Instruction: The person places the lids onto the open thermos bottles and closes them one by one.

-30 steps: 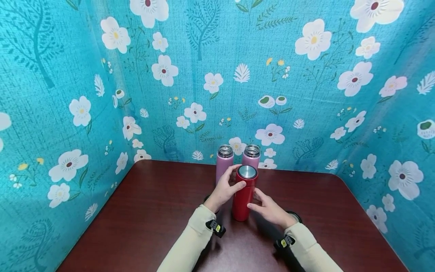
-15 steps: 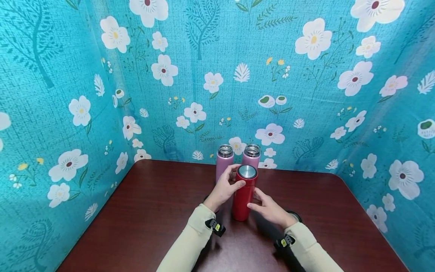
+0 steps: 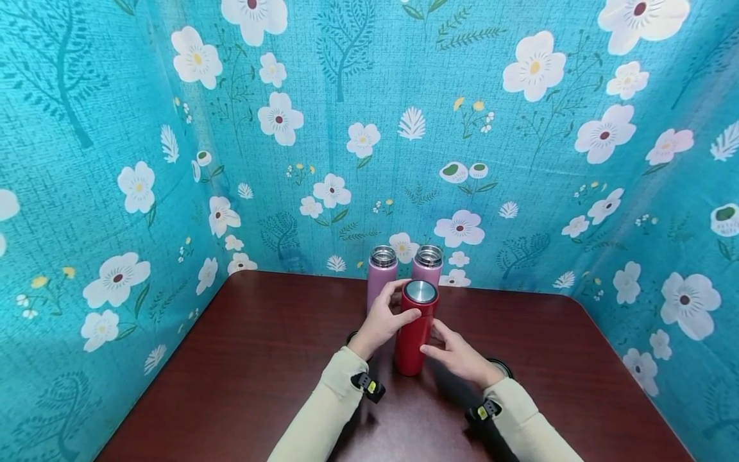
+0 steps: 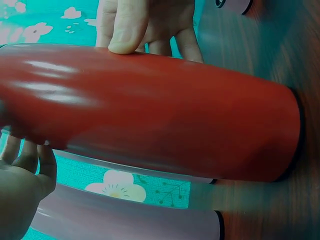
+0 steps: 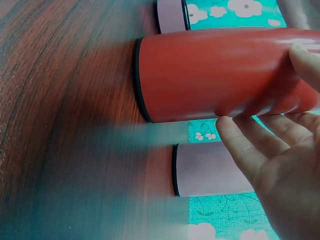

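A red thermos flask with a silver-topped lid stands upright at the middle of the dark wood table. My left hand grips it high up, thumb on the near side and fingers round the lid. Lower down, my right hand holds the body between thumb and fingers. The right wrist view shows those fingertips against the red wall. Two lilac flasks, one on the left and one on the right, stand behind it, uncapped with steel mouths showing.
A round dark-rimmed lid lies beside my right wrist, and another is mostly hidden by my left wrist. The table ends at a blue floral curtain at the back and sides.
Almost nothing differs. Both hands keep their hold on the red thermos flask, and the left thumb has shifted slightly to the right at the lid.
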`<state>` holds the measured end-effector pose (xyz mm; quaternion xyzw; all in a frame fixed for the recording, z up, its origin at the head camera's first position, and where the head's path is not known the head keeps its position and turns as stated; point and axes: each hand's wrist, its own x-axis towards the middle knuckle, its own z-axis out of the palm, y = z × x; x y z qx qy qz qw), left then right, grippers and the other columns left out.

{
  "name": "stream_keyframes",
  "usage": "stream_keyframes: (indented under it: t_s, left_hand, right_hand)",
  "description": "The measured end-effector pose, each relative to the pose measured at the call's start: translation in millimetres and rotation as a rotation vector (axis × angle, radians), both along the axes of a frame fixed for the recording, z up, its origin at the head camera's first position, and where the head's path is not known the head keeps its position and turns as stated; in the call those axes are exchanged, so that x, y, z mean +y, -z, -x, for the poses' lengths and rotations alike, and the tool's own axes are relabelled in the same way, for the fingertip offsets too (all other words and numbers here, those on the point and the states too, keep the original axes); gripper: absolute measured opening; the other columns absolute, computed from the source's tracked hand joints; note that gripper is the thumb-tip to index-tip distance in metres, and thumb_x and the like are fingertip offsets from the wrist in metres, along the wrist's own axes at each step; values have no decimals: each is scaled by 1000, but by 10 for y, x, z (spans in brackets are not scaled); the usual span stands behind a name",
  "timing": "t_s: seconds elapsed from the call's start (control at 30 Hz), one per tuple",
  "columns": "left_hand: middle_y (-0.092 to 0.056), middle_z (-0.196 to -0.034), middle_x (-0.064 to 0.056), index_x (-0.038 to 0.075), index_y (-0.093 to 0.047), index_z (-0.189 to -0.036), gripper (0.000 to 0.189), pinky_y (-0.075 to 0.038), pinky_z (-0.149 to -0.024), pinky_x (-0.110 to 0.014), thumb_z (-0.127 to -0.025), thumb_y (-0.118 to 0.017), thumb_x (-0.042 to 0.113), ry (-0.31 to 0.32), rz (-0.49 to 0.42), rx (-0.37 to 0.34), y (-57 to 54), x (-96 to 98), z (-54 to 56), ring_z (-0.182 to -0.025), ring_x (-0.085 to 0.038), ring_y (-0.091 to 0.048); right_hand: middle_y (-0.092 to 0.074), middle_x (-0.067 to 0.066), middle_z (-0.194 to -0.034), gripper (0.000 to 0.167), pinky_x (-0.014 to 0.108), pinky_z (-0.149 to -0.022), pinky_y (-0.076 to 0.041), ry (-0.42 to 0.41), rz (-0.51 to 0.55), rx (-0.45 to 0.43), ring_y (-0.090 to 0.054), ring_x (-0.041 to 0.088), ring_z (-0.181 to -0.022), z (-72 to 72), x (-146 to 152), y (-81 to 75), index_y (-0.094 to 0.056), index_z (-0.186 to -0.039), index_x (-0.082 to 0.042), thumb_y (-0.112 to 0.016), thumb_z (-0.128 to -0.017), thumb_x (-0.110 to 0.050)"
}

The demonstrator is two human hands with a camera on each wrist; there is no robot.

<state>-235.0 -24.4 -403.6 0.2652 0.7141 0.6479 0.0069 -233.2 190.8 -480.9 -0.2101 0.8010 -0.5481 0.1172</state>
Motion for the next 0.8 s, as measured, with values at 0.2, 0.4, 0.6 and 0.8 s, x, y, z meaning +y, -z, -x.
stream_keyframes:
  t_s: [0.2, 0.4, 0.6, 0.8]
  left_hand:
    - [-53, -129, -12, 8, -38, -140, 57, -47, -91, -36, -90, -64, 16, 8, -3, -17, -6, 13, -5, -115, -23, -51]
    - [-53, -130, -13, 7, -37, -140, 56, -47, -91, -35, -92, -62, 16, 44, -7, -12, -3, 4, 12, -116, -23, -51]
    - [-51, -131, -12, 10, -33, -145, 58, -48, -88, -34, -94, -59, 20, 70, 25, -7, 15, -21, 37, -116, -22, -50]
    - [-50, -132, -15, 8, -30, -147, 57, -47, -89, -32, -96, -55, 16, 109, 1, 9, 26, -36, 45, -115, -21, -50]
  right_hand:
    - [-45, 7, -141, 70, 44, -95, -44, 9, -7, -11, -47, 31, -125, 1, 3, 5, -28, -146, -25, -67, -88, -31]
    - [-45, 10, -140, 69, 42, -94, -45, -11, -4, 21, -47, 33, -124, 16, 16, 18, -28, -146, -21, -65, -89, -29]
    - [-45, 13, -140, 67, 42, -95, -45, -28, -11, 44, -47, 33, -124, 18, 20, 17, -27, -147, -17, -63, -91, -26]
    - [-43, 17, -141, 66, 45, -96, -43, -39, -7, 31, -45, 38, -124, -42, -12, -103, -25, -147, -12, -61, -93, -16]
